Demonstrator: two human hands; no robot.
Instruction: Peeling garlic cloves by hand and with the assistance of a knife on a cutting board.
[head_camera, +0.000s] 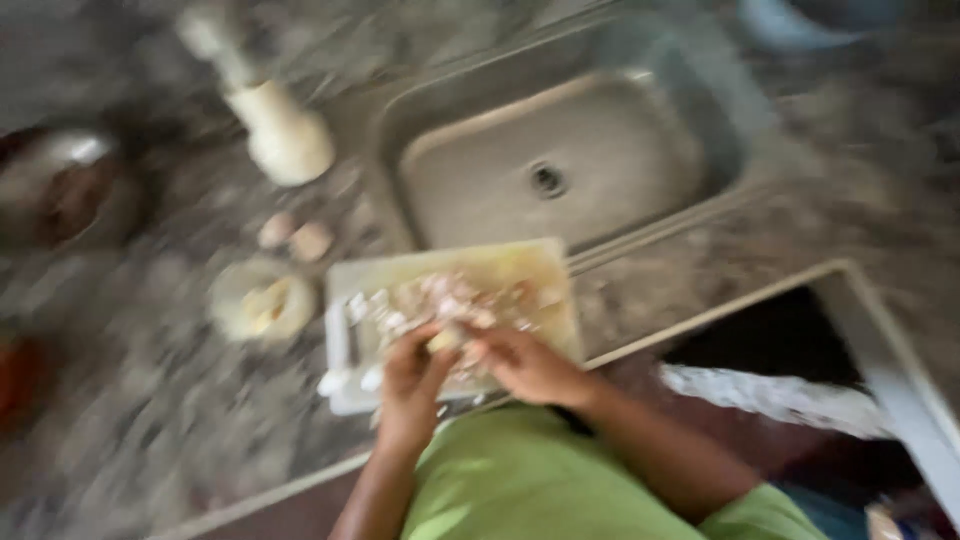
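A small pale piece (447, 338), gripped by both the left hand (412, 372) and the right hand (522, 362), sits above the pale rectangular cutting board (520, 262) at frame centre, already strewn with a pinkish-white chopped heap (450, 298); more appears left.

head camera looks steeply down, close over the counter (150, 440).

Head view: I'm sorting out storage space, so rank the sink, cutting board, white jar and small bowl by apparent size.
1. sink
2. cutting board
3. white jar and small bowl: alike, blurred, not ranked.
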